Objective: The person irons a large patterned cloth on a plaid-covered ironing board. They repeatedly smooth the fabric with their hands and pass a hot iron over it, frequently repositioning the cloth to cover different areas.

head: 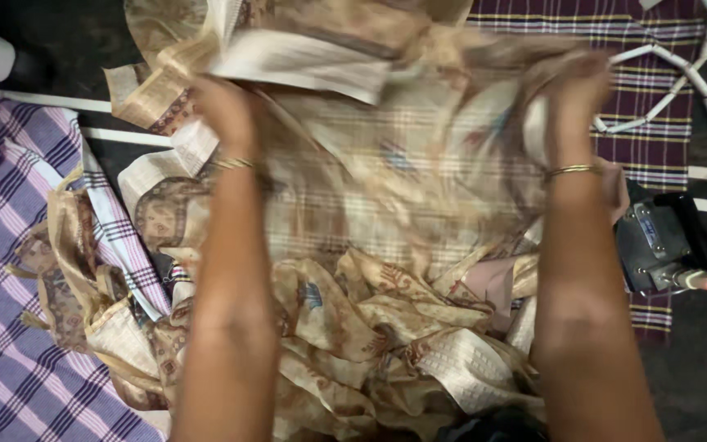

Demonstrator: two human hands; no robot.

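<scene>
Left hand [224, 110] and right hand [570, 90] are each closed on an upper edge of the beige cloth [403, 176], holding it raised and spread between them, apparently so its checked face hangs open to view; motion blur hides the individual fingers. From left: a purple checked sheet [10, 270] lies on the floor, a heap of cloth scraps [353, 344] sits directly below the raised piece, between the forearms, and an iron [664, 241] rests just right of the right wrist, near a maroon checked sheet [656, 90].
</scene>
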